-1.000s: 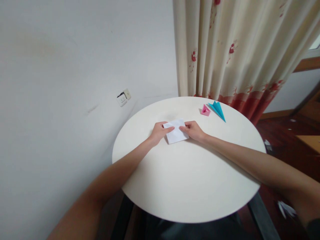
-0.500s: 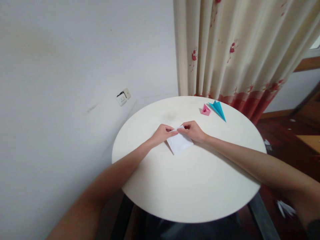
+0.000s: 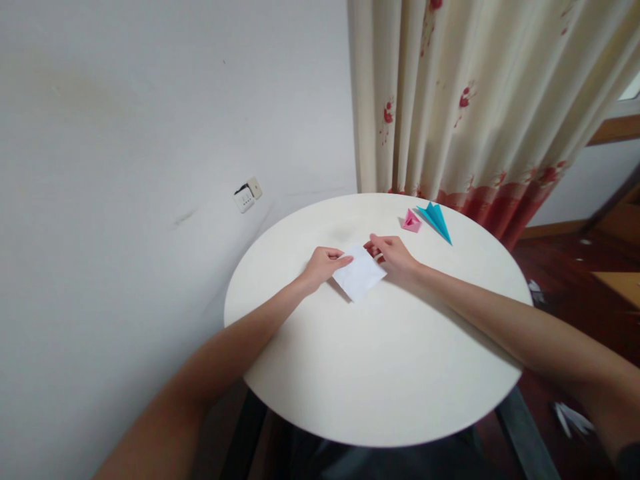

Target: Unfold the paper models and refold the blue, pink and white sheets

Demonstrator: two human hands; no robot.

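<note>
Left hand (image 3: pixel 320 268) pinches white paper (image 3: pixel 359 275); right hand (image 3: pixel 396 255) curls loosely beside its edge, a blue paper plane (image 3: pixel 437 221) lying beyond that hand

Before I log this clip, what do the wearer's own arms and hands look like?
The left hand and right hand are bare, with no gloves, rings or watch visible. Both the left arm and right arm show no sleeve, except a dark edge, probably a sleeve, at the lower right corner.
</note>
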